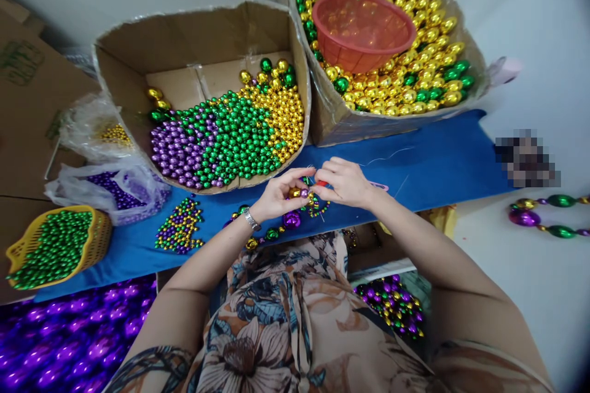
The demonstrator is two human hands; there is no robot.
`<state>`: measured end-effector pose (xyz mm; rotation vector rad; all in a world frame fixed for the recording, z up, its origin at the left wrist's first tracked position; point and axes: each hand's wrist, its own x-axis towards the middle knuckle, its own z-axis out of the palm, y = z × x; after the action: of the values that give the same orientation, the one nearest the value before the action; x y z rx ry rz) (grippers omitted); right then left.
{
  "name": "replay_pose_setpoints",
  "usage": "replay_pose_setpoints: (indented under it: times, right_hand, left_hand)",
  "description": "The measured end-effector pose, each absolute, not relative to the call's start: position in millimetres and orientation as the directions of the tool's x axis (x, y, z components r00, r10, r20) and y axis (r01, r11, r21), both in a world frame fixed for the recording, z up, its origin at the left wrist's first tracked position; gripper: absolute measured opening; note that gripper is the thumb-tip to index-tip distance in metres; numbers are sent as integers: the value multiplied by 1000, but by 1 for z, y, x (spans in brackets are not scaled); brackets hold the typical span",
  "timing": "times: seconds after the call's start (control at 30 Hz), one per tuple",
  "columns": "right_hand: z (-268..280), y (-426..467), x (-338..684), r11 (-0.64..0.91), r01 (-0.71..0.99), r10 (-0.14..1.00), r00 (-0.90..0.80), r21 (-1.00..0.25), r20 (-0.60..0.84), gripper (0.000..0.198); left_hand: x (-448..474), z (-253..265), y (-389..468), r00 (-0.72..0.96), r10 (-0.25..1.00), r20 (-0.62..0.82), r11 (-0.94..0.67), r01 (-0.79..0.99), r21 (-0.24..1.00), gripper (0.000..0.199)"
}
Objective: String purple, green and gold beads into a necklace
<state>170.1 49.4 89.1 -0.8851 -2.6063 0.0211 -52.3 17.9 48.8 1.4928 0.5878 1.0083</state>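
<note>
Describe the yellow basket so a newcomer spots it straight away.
Start at the long blue work surface and follow it to the left end of the picture. There, just below a see-through plastic bag of purple beads, sits the yellow basket. Its rigid, perforated yellow wall and heap of green beads set it apart from that soft bag.

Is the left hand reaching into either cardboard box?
No, the left hand is over the blue cloth, beside the right hand, with beads at its fingertips.

Blue tabletop [442, 156], cardboard boxes [193, 40], yellow basket [99, 239], loose beads [179, 226], strung beads [292, 219]
</note>
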Motion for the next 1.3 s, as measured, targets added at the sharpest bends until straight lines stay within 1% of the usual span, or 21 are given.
replay_pose_setpoints:
  times: [0.23,0.33,0.4,0.47,0.57,0.6,0.67,0.73,0.8,0.9,1.03,1.17,1.23,1.3]
  right_hand:
    - [90,49,171,802,588,585,-736,-107,341,44]
    - [94,48,174,783,604,615,-716,-149,331,44]
    - [96,43,177,757,607,653,-681,-243,331,41]
    - [96,34,179,715,571,696,-635,-404,335,37]
    - [87,12,174,581,485,797,-502,-654,337,31]
    - [82,5,171,530,465,833,-442,-709,332,29]
    - [73,-8,165,464,445,879,-336,-766,337,22]
    - [68,-15,160,455,447,889,-272,-770,367,15]
    - [69,-18,158,484,465,875,-260,-741,409,12]
    - [76,-18,159,553,476,833,-311,-684,458,14]
    - [79,-19,159,610,463,792,-345,-643,503,17]
    - [75,-22,152,578,467,816,-322,-669,480,14]
    - [74,-22,151,535,462,845,-309,-708,437,13]
    - [70,-21,159,467,450,882,-298,-761,365,19]
  left_hand:
    - [-52,52,17,508,825,249,-187,-170,967,63]
    - [-52,54,16,504,825,256,-200,-162,966,62]
    - [-52,57,15,494,827,269,-220,-154,963,61]
    - [-51,59,15,477,832,283,-249,-135,959,59]
    - [-49,60,14,435,842,319,-312,-90,946,51]
    - [-49,60,14,422,844,332,-330,-80,941,47]
    - [-48,60,14,411,842,348,-354,-64,933,37]
    - [-48,62,15,418,830,368,-390,-37,920,29]
    - [-50,66,16,434,801,412,-462,12,887,24]
    - [-54,74,18,470,748,469,-569,89,818,20]
    - [-58,81,18,506,714,484,-623,144,769,20]
    - [-57,80,16,509,712,484,-631,161,759,22]
    - [-55,81,15,494,716,492,-642,190,743,21]
    - [-55,85,14,472,712,521,-668,225,709,23]
